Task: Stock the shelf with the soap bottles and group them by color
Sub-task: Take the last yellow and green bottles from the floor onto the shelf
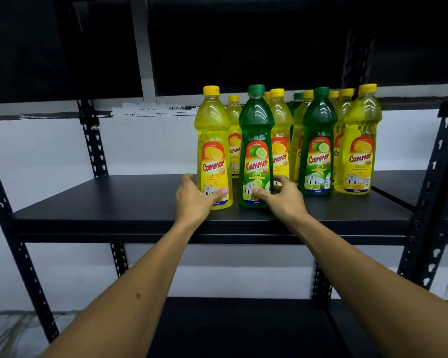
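Sorting step. Left hand [194,200] gripping front yellow bottle [214,148], right hand [282,196] gripping green bottle [256,148], both standing on shelf [114,202]. Colours mixed behind. Next, likely: part them, green away from yellow.

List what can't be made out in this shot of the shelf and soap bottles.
Head view only:
- Back-row bottles: the front row hides all but caps and shoulders, so no sure count.
- Left hand fingertips: behind the front yellow bottle.
- Right hand fingertips: behind the front green bottle.
- Small label print: too fine to read.
- Shelf right end: cut off by the upright post.
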`<state>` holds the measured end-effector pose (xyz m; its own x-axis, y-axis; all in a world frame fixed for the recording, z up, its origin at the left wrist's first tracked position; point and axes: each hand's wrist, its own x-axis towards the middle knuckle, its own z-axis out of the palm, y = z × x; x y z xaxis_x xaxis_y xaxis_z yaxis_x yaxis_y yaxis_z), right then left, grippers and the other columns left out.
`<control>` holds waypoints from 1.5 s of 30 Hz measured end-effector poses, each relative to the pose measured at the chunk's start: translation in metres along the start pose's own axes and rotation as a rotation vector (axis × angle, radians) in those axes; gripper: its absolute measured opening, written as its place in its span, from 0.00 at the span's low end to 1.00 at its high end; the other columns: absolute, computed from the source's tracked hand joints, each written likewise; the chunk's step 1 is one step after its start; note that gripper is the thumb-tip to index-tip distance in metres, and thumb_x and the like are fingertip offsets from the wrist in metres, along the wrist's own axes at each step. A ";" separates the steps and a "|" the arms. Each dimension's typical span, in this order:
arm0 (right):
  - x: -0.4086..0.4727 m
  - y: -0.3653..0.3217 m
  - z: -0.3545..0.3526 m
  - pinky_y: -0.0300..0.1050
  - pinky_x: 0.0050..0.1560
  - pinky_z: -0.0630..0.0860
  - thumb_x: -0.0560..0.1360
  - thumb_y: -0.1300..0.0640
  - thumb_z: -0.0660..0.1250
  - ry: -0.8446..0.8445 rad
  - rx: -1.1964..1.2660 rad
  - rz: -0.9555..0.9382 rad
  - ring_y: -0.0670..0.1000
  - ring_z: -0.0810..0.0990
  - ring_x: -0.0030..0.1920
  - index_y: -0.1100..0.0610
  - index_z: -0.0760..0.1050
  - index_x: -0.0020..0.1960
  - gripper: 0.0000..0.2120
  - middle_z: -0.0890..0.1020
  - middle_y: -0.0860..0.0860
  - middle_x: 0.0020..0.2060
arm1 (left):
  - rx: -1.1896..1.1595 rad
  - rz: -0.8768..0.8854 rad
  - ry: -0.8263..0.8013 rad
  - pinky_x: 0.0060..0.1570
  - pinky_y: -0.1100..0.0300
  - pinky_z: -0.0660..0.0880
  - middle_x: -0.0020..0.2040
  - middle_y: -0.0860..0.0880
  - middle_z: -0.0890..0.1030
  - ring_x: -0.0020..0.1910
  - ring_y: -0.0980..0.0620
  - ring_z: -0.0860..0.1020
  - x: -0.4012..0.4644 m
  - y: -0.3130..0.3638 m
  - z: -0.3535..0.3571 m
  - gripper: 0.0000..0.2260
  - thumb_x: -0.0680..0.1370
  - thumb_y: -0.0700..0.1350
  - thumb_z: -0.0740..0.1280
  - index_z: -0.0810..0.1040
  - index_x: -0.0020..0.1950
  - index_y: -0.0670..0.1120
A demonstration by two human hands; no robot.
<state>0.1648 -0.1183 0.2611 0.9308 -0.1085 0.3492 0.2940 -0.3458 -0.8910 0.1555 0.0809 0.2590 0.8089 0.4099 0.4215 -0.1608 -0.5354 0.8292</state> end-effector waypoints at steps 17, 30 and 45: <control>0.007 -0.019 0.034 0.52 0.56 0.76 0.73 0.53 0.74 0.015 -0.221 0.017 0.58 0.77 0.59 0.61 0.70 0.62 0.23 0.77 0.58 0.60 | 0.148 -0.043 -0.062 0.54 0.48 0.78 0.58 0.44 0.80 0.55 0.44 0.80 0.030 -0.006 -0.006 0.25 0.69 0.53 0.77 0.75 0.60 0.44; 0.071 -0.014 0.089 0.53 0.60 0.74 0.76 0.56 0.70 0.033 -0.266 0.058 0.61 0.75 0.63 0.63 0.67 0.65 0.22 0.75 0.61 0.63 | 0.141 -0.020 -0.050 0.56 0.47 0.77 0.59 0.43 0.78 0.56 0.43 0.78 0.082 -0.031 -0.001 0.24 0.71 0.52 0.76 0.72 0.60 0.42; 0.123 0.002 0.113 0.53 0.60 0.74 0.77 0.58 0.69 0.083 -0.313 0.053 0.61 0.75 0.64 0.64 0.65 0.67 0.23 0.75 0.62 0.64 | 0.074 0.070 -0.121 0.43 0.63 0.70 0.60 0.45 0.79 0.48 0.53 0.75 0.116 -0.047 0.005 0.22 0.73 0.48 0.74 0.72 0.62 0.42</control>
<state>0.3041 -0.0273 0.2698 0.9182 -0.2057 0.3385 0.1520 -0.6061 -0.7807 0.2598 0.1499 0.2675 0.8602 0.2802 0.4260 -0.1806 -0.6139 0.7685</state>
